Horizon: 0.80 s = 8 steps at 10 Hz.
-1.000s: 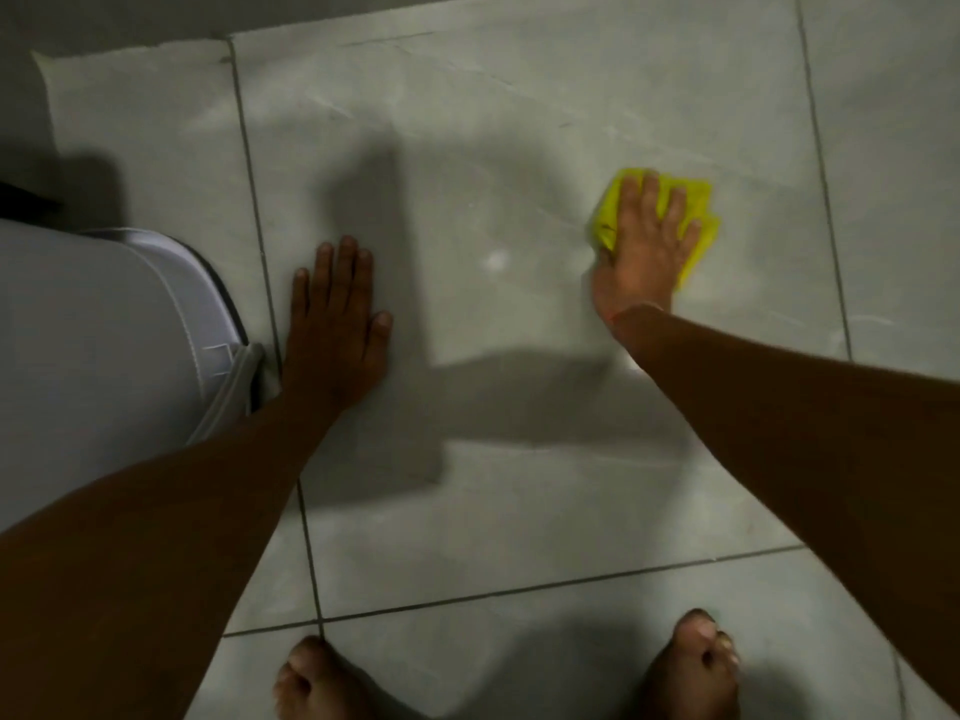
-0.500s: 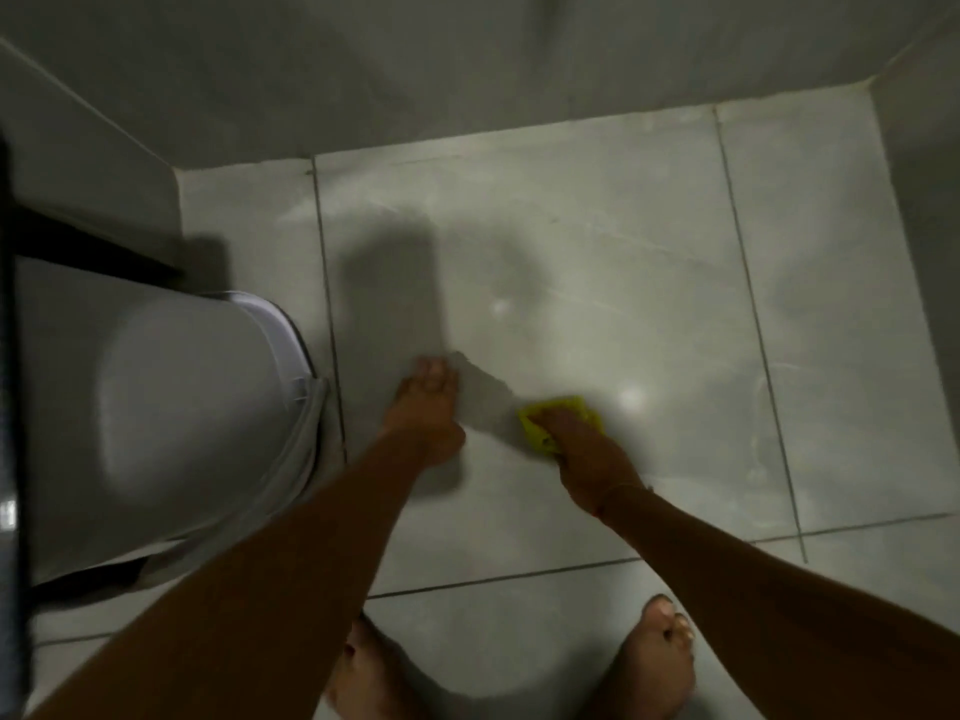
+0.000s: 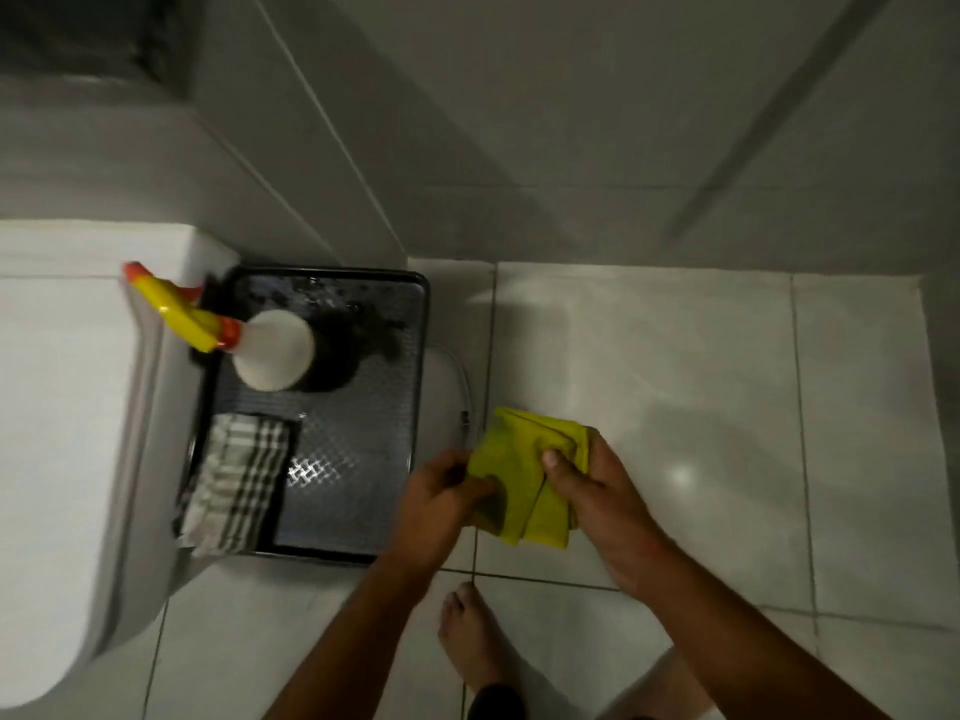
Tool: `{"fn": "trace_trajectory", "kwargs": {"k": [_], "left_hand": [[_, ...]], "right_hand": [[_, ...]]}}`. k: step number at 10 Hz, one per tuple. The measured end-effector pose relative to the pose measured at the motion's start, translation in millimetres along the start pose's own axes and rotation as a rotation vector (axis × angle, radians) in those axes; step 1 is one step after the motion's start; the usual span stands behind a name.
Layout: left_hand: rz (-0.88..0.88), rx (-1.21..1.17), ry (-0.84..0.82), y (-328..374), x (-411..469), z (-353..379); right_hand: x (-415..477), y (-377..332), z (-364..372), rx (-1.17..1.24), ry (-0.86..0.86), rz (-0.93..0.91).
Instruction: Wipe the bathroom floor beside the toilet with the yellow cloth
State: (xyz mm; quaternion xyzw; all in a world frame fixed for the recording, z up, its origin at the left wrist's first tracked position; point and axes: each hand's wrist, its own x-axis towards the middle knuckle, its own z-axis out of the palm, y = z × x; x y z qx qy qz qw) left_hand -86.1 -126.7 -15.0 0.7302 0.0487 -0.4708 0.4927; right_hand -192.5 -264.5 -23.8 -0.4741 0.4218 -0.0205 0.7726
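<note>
Both hands are on the one yellow cloth (image 3: 524,475), holding it up off the floor: the left hand (image 3: 441,504) pinches its left edge, fingers closed on the fabric, and the right hand (image 3: 597,504) clamps the right side, thumb (image 3: 558,459) pressed across the top of the folds. The cloth hangs bunched and folded between them, above the white floor tiles (image 3: 701,407), just right of the tray.

One bare foot (image 3: 470,631) is planted on the tiles below the hands; a second leg shows only at the bottom edge.

Left of the hands sits one dark, textured tray (image 3: 358,449), lying on the floor against the toilet. Two things are on it: one spray bottle (image 3: 272,350), white body seen from above, yellow trigger head with orange tip pointing out over the toilet, and one checked cloth (image 3: 236,483), folded, at the tray's near left corner, its edge spilling past the rim.

One white toilet (image 3: 62,407) fills the left side, lid down. A thin hose (image 3: 462,381) curves along the floor between tray and tile seam. Grey wall tiles (image 3: 571,148) rise behind.
</note>
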Motion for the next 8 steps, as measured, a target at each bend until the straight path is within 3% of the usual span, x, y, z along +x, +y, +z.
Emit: {"fn": "trace_trajectory", "kwargs": {"k": [1,3,5,7,8], "left_hand": [[0.027,0.004,0.108,8.4,-16.1,-58.8],[-0.021,0.101,0.356,-11.2,-12.4,-134.4],[-0.126,0.249,0.446,-39.3,9.9,-148.2],[-0.086,0.636,0.503,-37.4,9.9,-137.8],[-0.044,0.960,0.566,-11.2,-10.3,-122.1]], "right_hand": [[3.3,-2.7,54.3,-0.157,-0.035,-0.022],[37.0,17.6,129.8,-0.941,0.000,-0.203],[58.3,38.3,161.4,-1.292,0.082,-0.308],[34.7,12.8,147.8,-1.185,0.020,-0.228],[-5.3,-32.2,123.6,-0.769,0.150,-0.234]]}}
